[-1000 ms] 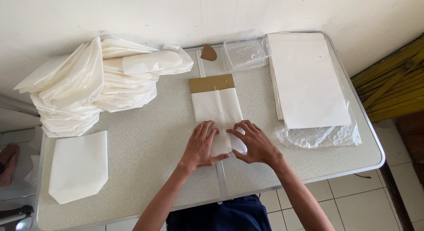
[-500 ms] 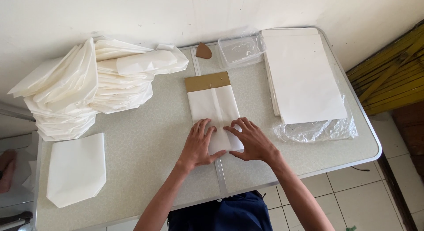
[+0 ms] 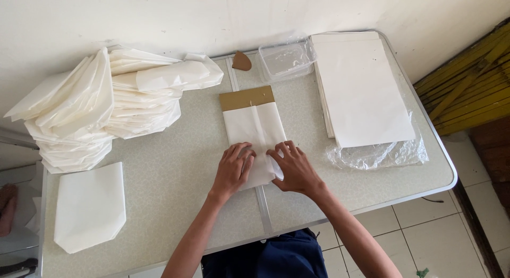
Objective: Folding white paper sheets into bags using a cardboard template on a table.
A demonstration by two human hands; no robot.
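A white paper sheet [image 3: 254, 130] lies folded around a brown cardboard template [image 3: 247, 98] in the middle of the table, with the cardboard's far end showing. My left hand [image 3: 234, 169] presses flat on the near left part of the paper. My right hand [image 3: 294, 169] rests on its near right corner, fingers bent over a folded flap. Both hands touch the paper's near end and hide it.
A big heap of folded white paper bags [image 3: 101, 105] fills the far left. One flat bag [image 3: 89, 206] lies near left. A stack of white sheets [image 3: 361, 89] on clear plastic [image 3: 380, 154] sits right, behind it a clear plastic box [image 3: 286, 59]. The table edge [image 3: 414, 195] runs near right.
Both hands stay on the paper's near end with only slight shifts of the fingers. The camera view has moved a little.
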